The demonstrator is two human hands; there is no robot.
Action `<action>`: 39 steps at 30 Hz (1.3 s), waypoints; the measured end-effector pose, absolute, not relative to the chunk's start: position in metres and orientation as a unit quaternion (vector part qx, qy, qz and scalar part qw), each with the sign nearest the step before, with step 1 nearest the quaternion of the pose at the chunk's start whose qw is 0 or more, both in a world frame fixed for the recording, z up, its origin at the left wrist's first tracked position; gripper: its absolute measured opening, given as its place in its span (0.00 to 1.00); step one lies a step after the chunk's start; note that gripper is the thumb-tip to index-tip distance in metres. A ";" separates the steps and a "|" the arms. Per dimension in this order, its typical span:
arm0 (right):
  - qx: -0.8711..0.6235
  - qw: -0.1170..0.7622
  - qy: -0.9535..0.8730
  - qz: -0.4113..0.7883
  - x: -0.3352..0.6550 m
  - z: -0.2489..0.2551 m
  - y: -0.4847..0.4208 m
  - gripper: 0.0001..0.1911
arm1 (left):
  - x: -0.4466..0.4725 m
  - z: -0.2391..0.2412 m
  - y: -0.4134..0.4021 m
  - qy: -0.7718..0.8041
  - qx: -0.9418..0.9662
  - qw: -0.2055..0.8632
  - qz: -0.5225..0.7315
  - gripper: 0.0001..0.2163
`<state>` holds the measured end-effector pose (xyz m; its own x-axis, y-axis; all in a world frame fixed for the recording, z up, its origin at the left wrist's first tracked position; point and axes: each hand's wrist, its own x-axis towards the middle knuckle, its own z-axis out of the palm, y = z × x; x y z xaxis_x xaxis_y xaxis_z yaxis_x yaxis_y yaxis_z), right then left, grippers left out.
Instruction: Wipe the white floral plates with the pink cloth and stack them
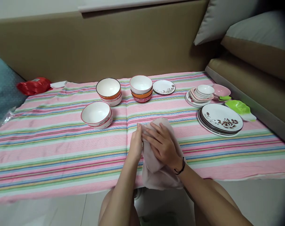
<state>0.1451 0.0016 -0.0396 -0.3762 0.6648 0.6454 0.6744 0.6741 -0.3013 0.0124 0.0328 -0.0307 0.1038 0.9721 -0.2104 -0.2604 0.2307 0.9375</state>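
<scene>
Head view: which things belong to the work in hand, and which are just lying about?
In hand: pink cloth, held between left hand and right hand.
Lying about, untouched: bowls, flowered plates, saucers, green dish, red bag, cushions.

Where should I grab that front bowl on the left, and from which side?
Probably its near-right rim: pinch the front bowl there from above, thumb inside, fingers outside. It stands mouth up, apart from the stacked bowls, and that edge faces the left hand, which now clasps the cloth with the right hand.
</scene>
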 end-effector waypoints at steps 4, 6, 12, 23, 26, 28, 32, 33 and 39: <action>-0.447 0.365 -0.817 -0.006 0.146 -0.039 0.005 0.21 | 0.013 -0.030 0.033 0.463 0.408 0.618 0.487 0.28; -0.498 0.369 -0.785 -0.004 0.149 -0.040 0.007 0.22 | 0.013 -0.026 0.033 0.439 0.427 0.632 0.475 0.29; -0.531 0.352 -0.771 0.013 0.152 -0.044 0.011 0.28 | 0.015 -0.014 0.032 0.458 0.435 0.616 0.471 0.19; -0.459 0.388 -0.799 0.031 0.154 -0.040 0.009 0.26 | 0.008 -0.006 0.031 0.377 0.447 0.691 0.425 0.17; -0.451 0.388 -0.803 0.043 0.153 -0.041 0.008 0.26 | 0.007 -0.008 0.031 0.392 0.447 0.676 0.435 0.16; -0.462 0.381 -0.800 0.048 0.151 -0.042 0.008 0.26 | 0.007 -0.009 0.031 0.390 0.445 0.679 0.435 0.16; -0.491 0.360 -0.792 0.044 0.149 -0.042 0.007 0.25 | 0.006 -0.007 0.031 0.387 0.453 0.677 0.431 0.16; -0.495 0.355 -0.792 0.044 0.150 -0.042 0.007 0.25 | 0.006 -0.006 0.031 0.389 0.454 0.676 0.431 0.15; -0.493 0.352 -0.794 0.050 0.151 -0.042 0.008 0.25 | 0.006 -0.001 0.030 0.409 0.448 0.668 0.432 0.15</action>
<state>0.1511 0.0082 -0.0420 -0.2657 0.8180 0.5102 0.7477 0.5089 -0.4266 0.0058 0.0305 -0.0014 0.2933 0.9427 -0.1592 -0.2107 0.2262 0.9510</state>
